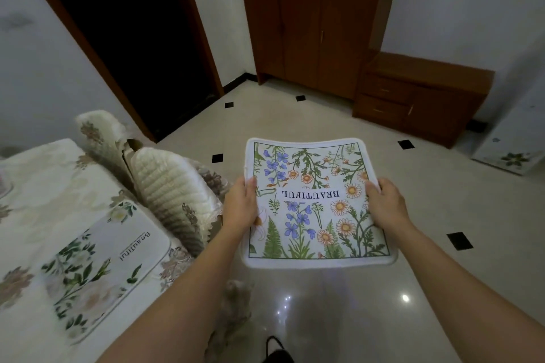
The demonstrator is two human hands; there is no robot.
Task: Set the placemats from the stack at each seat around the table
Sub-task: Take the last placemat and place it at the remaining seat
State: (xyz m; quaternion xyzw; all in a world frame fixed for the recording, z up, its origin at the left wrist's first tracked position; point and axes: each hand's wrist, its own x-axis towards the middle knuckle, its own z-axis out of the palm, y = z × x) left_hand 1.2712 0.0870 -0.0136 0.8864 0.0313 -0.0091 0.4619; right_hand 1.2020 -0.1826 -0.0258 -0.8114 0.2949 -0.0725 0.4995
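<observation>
I hold a floral placemat printed with "BEAUTIFUL", flat in the air over the floor, to the right of the table. My left hand grips its left edge with the thumb on top. My right hand grips its right edge the same way. More mat edges seem to lie under the top one at the left edge. Another placemat with white flowers and green leaves lies on the table at the near right edge.
Two chairs with cream covers stand against the table's right side, between me and the table. A brown cabinet and a low drawer unit stand at the back. The tiled floor stretches ahead.
</observation>
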